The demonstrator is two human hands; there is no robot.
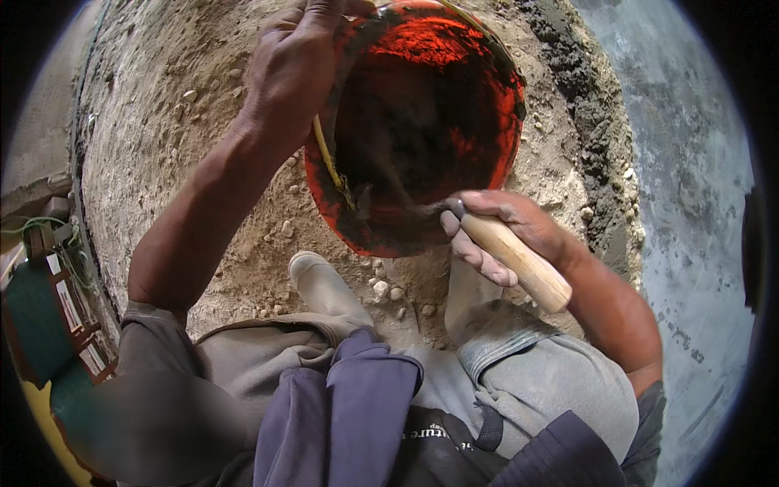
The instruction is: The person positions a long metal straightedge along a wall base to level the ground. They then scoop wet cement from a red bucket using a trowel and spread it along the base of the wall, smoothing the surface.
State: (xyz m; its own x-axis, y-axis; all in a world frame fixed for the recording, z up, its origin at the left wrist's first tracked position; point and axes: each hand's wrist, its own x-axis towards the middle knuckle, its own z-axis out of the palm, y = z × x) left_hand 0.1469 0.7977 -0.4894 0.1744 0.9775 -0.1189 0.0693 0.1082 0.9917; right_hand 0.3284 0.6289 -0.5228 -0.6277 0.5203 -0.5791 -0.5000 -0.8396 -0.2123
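A red bucket (510, 138) smeared with dark mortar stands in front of me, its mouth tipped toward me. My left hand (304, 49) is closed on the bucket's rim at the upper left; its fingertips are partly cut off by the picture's edge. In my right hand (507, 231) is a trowel (519, 258), gripped by its pale wooden handle. The trowel's metal part reaches into the bucket at the near rim, where it is blurred and dark. A yellow cord (327, 158) hangs along the bucket's left side. The bucket's inside is too dark to make out its contents.
Sandy, stony ground (203, 89) surrounds the bucket. Along its right runs a strip of dark wet mortar (580, 89), beside a smooth grey surface (690, 162). My pale boot (320, 280) is close to the bucket. At far left lie green and brown items (40, 325).
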